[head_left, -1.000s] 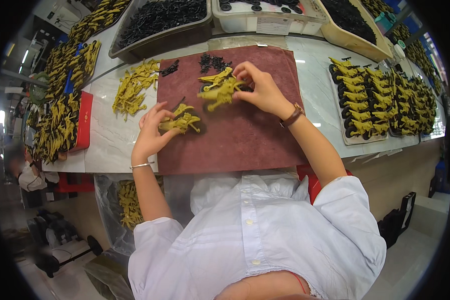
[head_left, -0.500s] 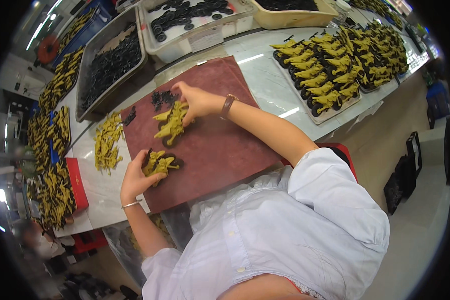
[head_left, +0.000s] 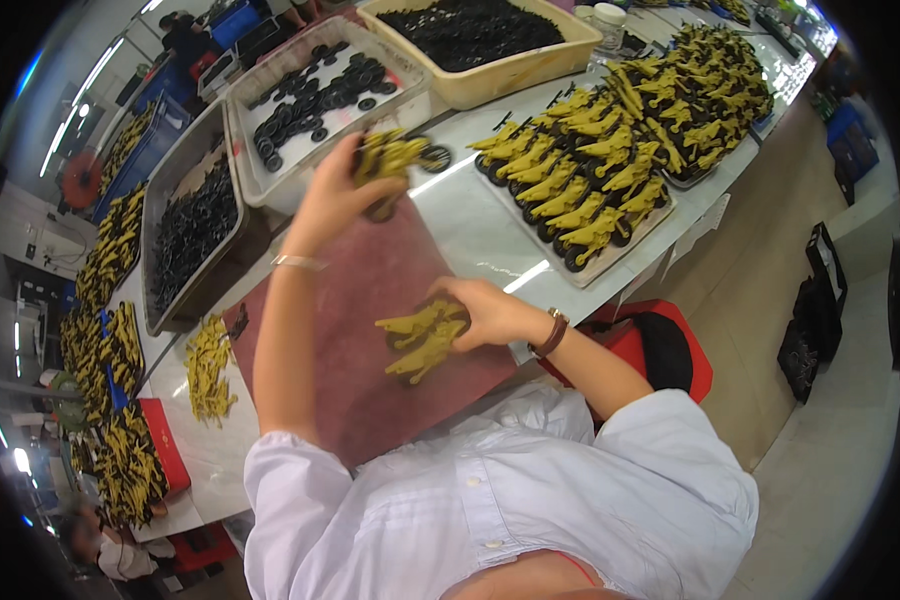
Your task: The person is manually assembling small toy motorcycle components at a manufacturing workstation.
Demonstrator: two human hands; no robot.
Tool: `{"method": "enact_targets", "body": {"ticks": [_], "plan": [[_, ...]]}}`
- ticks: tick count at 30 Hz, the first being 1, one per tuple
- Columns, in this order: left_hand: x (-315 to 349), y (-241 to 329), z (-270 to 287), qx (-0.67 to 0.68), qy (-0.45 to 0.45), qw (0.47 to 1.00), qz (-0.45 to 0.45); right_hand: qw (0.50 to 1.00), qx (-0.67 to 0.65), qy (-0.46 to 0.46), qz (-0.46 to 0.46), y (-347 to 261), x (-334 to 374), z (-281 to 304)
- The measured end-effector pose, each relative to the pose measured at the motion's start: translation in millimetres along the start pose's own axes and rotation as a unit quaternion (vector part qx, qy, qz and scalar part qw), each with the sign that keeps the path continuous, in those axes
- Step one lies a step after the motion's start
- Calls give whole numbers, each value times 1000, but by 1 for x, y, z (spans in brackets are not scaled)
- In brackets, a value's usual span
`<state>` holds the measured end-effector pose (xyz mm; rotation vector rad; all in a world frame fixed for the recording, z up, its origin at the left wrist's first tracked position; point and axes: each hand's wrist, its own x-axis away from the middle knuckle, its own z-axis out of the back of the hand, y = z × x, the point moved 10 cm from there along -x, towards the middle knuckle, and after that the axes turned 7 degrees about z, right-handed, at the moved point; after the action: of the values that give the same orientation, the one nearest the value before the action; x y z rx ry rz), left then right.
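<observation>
My left hand [head_left: 332, 205] is closed on a small bunch of yellow toy motorcycles [head_left: 390, 155] with black wheels, held up over the mat's far end by the white tub. Blur hides how many it grips. Lower and to the right, my right hand [head_left: 488, 312] grips more yellow toy motorcycles [head_left: 425, 350] above the dark red mat [head_left: 380, 395]. Beyond the mat's left edge lies a pile of loose yellow toy parts [head_left: 210, 370]. A few small black parts [head_left: 238, 321] show beside my left forearm.
Rows of finished yellow motorcycles [head_left: 580, 180] stand on a tray at the right. Across the back are a white tub [head_left: 260, 185] of black wheels, a cream tub [head_left: 480, 90] and a grey tub [head_left: 155, 300] of black parts. A red stool [head_left: 685, 350] is at my right.
My left hand has swung far forward and right with its motorcycles. My right hand has drawn back toward me and right, bringing its motorcycles along. The view has also turned.
</observation>
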<state>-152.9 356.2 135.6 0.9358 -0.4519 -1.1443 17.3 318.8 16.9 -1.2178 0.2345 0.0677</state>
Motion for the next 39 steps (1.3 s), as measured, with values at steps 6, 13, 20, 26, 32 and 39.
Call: {"method": "enact_targets", "body": {"ticks": [6, 13, 20, 26, 32, 39], "plan": [[-114, 34, -139, 12, -126, 992, -28, 998, -23, 46, -28, -6, 17, 22], [-127, 22, -185, -45, -135, 988, -64, 997, 12, 76, -18, -8, 22, 29], [-136, 4, -195, -113, -161, 980, 24, 992, 49, 114, -16, -33, 37, 91], [-133, -9, -182, -13, -110, 994, -1, 980, 89, 176, -14, -47, 51, 201], [-120, -19, -179, 133, -63, 989, -13, 973, 193, 121, -41, -25, 40, 275], [-114, -22, -173, 155, -101, 982, -46, 988, 114, 90, -45, -17, 15, 272]]}}
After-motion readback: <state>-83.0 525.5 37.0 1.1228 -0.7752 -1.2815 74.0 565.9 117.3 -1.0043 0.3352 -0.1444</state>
